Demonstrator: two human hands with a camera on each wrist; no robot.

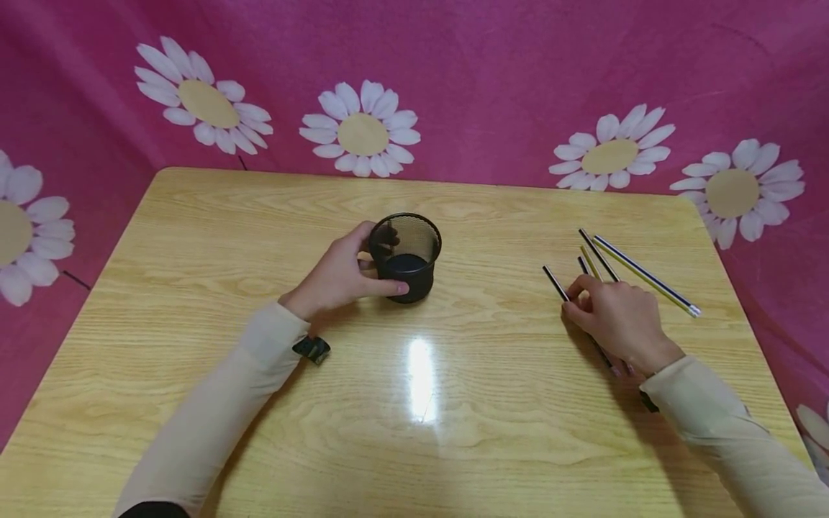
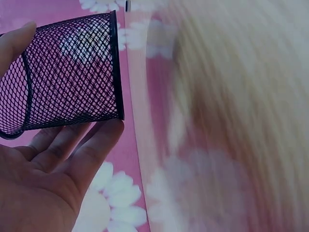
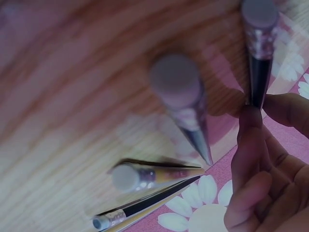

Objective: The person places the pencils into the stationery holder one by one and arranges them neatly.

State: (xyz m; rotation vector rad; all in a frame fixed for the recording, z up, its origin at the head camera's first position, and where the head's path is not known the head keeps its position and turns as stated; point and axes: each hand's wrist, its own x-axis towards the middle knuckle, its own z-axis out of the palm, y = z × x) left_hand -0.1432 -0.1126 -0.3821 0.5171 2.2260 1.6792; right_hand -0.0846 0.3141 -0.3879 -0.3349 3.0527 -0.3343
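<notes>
A black mesh pencil cup [image 1: 417, 282] stands on the table with its open top facing up. My left hand [image 1: 337, 277] grips it from the left, the thumb on the near side and the fingers around the far side. In the left wrist view the mesh wall [image 2: 72, 72] shows between thumb and fingers. Over on the right, my right hand [image 1: 618, 320] pinches a dark pencil [image 1: 555, 282] between thumb and fingertips. Its eraser end [image 3: 260, 14] points toward the wrist camera.
Beside and under the right hand lie several more pencils, among them a dark one [image 1: 599, 255], a yellow one [image 1: 589, 260] and a blue-and-white striped one [image 1: 648, 277]. The wooden table [image 1: 492, 432] meets a pink flowered cloth [image 1: 466, 93] at its back edge.
</notes>
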